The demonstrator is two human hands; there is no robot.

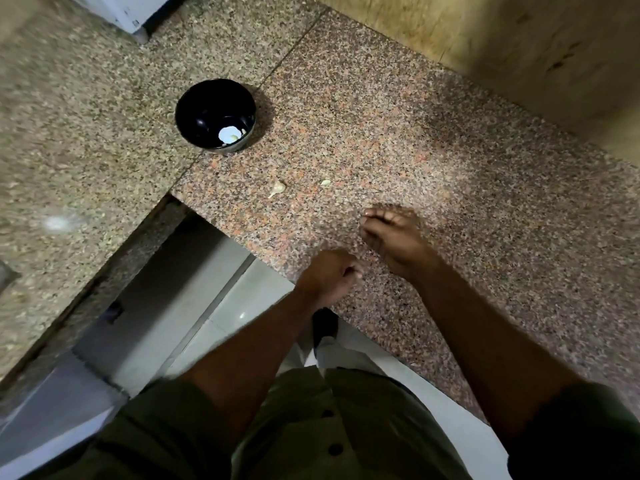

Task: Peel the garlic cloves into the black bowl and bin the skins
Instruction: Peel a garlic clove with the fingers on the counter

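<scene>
The left hand is curled into a fist at the near edge of the surface; whether its grip holds anything cannot be told. The right hand lies just beside it on the surface, fingers gathered with tips together, its grip too blurred to judge. Beyond the hands, two cloves lie apart on the granite: an unpeeled clove and a smaller clove. Farther left stands the bowl, with pale garlic at its bottom.
</scene>
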